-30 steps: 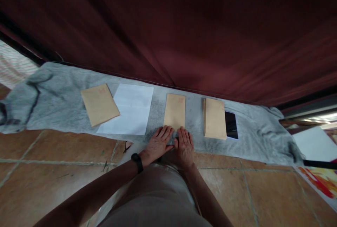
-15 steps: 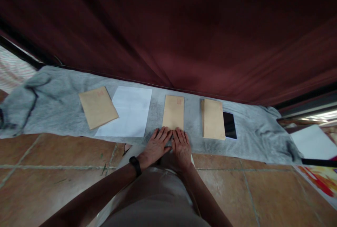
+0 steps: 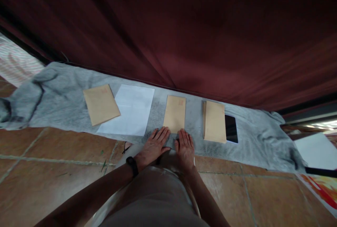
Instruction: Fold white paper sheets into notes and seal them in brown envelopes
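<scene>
A brown paper envelope [image 3: 174, 114] with small red print at its top right lies flat in front of me. My left hand [image 3: 154, 146], with a black watch on the wrist, rests its outstretched fingertips at the envelope's lower left corner. At the lower right corner lie the extended fingers of my right hand [image 3: 185, 149]. To the right sits a stack of brown envelopes [image 3: 215, 121], partly over a dark-screened phone [image 3: 231, 129]. On the left, more brown envelope paper [image 3: 102, 104] overlaps white paper sheets [image 3: 130, 109].
A grey cloth [image 3: 65, 97] covers the narrow surface under the papers. Behind it hangs a dark red curtain [image 3: 168, 37]. Brown floor tiles [image 3: 73, 153] show below the front edge. A white sheet or box [image 3: 317, 151] stands at the far right.
My hands have moved slightly apart along the envelope's near edge, uncovering more of it between them. The whole view has tilted a little; the other papers lie as before.
</scene>
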The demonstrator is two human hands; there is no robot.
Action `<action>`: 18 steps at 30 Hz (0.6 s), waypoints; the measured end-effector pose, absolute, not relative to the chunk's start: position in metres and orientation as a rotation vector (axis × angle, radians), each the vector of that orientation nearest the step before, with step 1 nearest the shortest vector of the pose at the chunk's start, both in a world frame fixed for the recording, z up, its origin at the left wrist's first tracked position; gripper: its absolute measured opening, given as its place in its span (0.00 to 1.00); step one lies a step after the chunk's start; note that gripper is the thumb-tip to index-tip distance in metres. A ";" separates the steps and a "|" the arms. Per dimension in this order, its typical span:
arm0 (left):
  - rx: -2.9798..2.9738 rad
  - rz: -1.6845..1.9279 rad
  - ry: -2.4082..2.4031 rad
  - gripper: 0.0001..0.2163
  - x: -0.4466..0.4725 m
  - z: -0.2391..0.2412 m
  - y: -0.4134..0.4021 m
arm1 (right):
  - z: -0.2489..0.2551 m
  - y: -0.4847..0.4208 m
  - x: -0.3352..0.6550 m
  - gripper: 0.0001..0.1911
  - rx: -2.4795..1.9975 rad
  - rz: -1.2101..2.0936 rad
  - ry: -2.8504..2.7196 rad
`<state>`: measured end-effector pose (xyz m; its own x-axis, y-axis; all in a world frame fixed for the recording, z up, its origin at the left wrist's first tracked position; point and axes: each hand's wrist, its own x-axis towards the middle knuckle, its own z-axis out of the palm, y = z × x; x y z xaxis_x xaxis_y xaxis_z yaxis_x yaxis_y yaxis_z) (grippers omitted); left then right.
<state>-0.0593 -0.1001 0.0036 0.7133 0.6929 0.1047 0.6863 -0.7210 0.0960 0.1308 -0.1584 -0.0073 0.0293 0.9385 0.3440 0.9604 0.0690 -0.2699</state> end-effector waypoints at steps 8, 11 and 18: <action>2.789 0.322 1.253 0.34 -0.062 0.003 -0.107 | -0.008 -0.163 0.140 0.25 -1.889 -0.029 -1.913; 2.648 0.412 1.297 0.29 -0.058 0.007 -0.106 | -0.004 -0.159 0.144 0.23 -1.883 0.016 -1.899; 2.143 0.684 1.481 0.20 -0.036 0.016 -0.072 | 0.013 -0.124 0.145 0.20 -2.158 0.144 -1.703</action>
<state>-0.0360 -0.0718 0.0161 0.3027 0.9419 0.1453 0.7215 -0.3261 0.6108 0.1447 -0.1243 0.0129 0.2581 0.9535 0.1556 0.9140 -0.1888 -0.3592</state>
